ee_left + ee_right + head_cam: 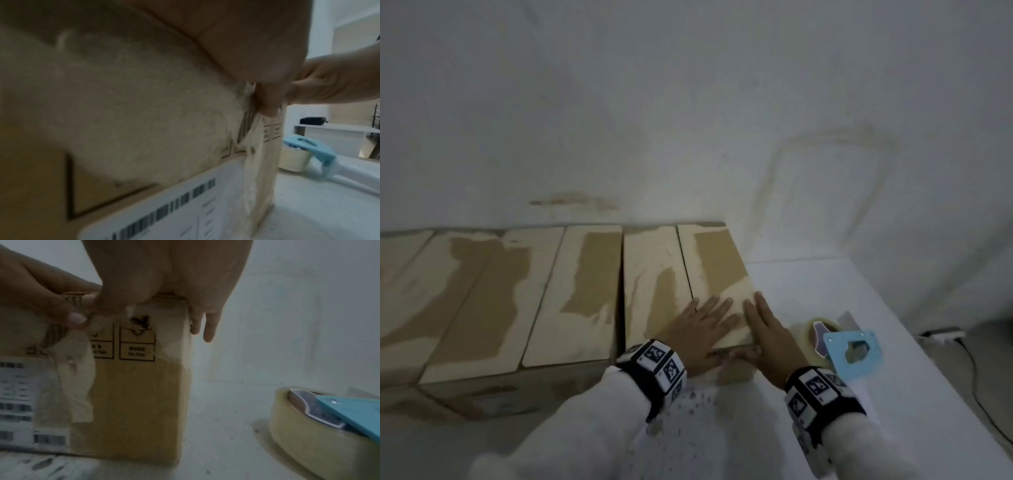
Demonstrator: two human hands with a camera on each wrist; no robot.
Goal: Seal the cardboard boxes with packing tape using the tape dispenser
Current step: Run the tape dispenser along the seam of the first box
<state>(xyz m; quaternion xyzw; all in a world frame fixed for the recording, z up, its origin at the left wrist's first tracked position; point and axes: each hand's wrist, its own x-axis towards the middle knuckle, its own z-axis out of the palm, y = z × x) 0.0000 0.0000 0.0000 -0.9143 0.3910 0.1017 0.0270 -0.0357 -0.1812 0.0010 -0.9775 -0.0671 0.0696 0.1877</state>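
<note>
The rightmost cardboard box (719,267) stands on the white table, its two top flaps meeting at a dark seam. My left hand (705,325) lies flat on its top near the front edge, fingers straight. My right hand (763,329) lies flat along the top's right edge. In the right wrist view both thumbs reach over the front edge onto a crumpled strip of beige tape (76,378) that hangs down the front face; the strip (255,178) also shows in the left wrist view. The blue tape dispenser (854,349) with its roll lies on the table right of the box, in neither hand.
Several more cardboard boxes (571,294) stand in a row to the left, against the white wall. A white barcode label (185,203) is stuck on the front face. The white table (893,428) runs on to the right; a cable (976,377) lies on the floor beyond it.
</note>
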